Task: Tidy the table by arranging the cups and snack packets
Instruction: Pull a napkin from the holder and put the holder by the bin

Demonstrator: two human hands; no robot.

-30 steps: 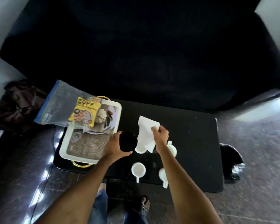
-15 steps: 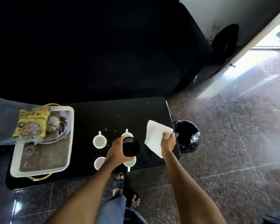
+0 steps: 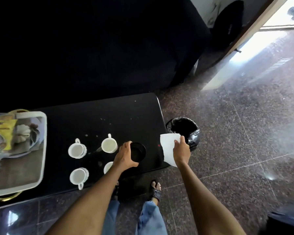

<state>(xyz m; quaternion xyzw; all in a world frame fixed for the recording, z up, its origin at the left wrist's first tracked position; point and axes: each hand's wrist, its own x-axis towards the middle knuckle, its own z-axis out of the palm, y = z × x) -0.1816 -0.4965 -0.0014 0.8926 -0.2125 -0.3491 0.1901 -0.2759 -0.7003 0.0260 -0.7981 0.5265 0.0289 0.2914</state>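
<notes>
White tissue (image 3: 168,150) pinched in my right hand (image 3: 182,152) hung near the bin (image 3: 183,128), right of centre; my left hand (image 3: 125,156) gripped a black cup (image 3: 139,152) above the bench (image 3: 109,119), likely to knock the white cups (image 3: 109,145) beside it.

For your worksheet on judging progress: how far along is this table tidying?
Done: the yellow snack packet lies on the tray. In hand: the left hand grips a black cup; the right hand pinches a white tissue near the bin. Left: four white cups stand loose on the table.
</notes>
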